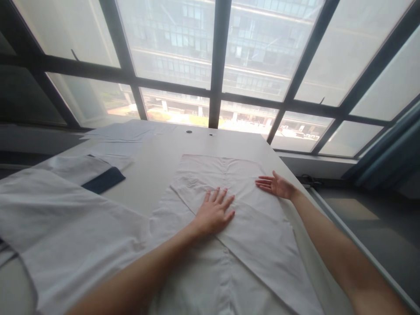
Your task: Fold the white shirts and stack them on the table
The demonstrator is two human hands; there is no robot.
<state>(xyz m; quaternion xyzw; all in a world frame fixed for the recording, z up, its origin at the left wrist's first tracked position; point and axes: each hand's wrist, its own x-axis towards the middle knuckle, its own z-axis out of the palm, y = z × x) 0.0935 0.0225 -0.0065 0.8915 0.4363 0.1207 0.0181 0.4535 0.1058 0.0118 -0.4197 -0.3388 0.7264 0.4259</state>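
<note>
A white shirt lies spread on the white table in front of me, its buttoned-looking front strip running down the middle. One sleeve seems folded slantwise across it. My left hand rests flat on the cloth near the centre, fingers spread. At the right edge of the shirt is my right hand, with fingers stretched out and the palm turned inward; nothing is in it. Whether that hand touches the fabric I cannot tell. More white cloth stretches out to the left, partly behind my left forearm.
The white table reaches toward large windows. Loose paper sheets lie at its far left, with a dark blue piece nearer. Beyond the right table edge are a grey floor and a blue curtain.
</note>
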